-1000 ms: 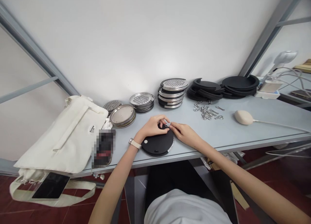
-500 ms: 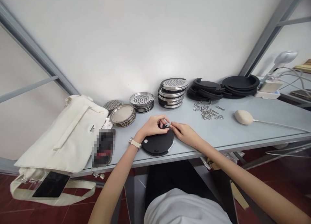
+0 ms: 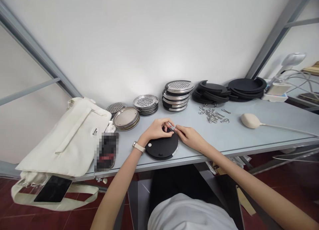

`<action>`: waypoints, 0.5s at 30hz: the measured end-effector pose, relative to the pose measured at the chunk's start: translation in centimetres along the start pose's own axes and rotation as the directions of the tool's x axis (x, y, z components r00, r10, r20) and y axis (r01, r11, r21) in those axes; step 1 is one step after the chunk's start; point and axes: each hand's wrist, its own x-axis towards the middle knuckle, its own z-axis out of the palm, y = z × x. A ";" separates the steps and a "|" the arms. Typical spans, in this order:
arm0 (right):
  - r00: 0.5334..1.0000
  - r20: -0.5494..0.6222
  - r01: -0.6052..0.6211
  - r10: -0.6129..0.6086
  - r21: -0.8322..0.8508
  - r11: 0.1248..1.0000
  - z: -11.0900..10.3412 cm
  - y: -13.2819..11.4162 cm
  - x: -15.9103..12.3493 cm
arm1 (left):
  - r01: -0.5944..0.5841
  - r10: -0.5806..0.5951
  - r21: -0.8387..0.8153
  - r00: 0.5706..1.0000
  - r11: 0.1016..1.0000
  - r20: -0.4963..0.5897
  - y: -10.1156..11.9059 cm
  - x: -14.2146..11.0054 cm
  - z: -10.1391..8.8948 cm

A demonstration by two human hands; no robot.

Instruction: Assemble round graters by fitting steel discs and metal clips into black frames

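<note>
A round black disc [image 3: 163, 147], with a silver metal edge on its right and a white dot on its face, lies flat near the table's front edge. My left hand [image 3: 158, 129] rests over its far part, fingers curled and thumb pressed in at the far rim. From the right, my right hand [image 3: 190, 137] pinches a small metal clip [image 3: 171, 129] at that same rim; fingers hide most of it. Whether the clip passes through the disc, I cannot tell. Similar loose metal clips [image 3: 212, 116] are heaped beyond my right hand.
Along the wall stand round metal grater plates [image 3: 146, 102], silver discs [image 3: 126, 117], black-rimmed graters [image 3: 177, 95] and black round holders [image 3: 211, 90]. A white bag [image 3: 67, 140] and a pixelated phone [image 3: 106, 152] lie left. A beige corded object [image 3: 250, 120] is at right.
Both hands stay at the disc's far rim. The right fingertips have shifted very slightly at the clip; the disc has not visibly moved.
</note>
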 end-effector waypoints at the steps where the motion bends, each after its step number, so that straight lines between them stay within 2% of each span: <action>1: 1.000 -0.003 0.000 0.000 0.001 1.000 0.0 0.0 0.0 | -0.003 0.003 -0.003 1.000 1.000 0.000 0.0 0.0 0.0; 15: 0.998 -0.070 -0.007 0.007 0.007 1.000 0.1 -0.1 -0.1 | 0.036 -0.036 -0.028 0.999 0.999 0.021 0.1 0.0 -0.1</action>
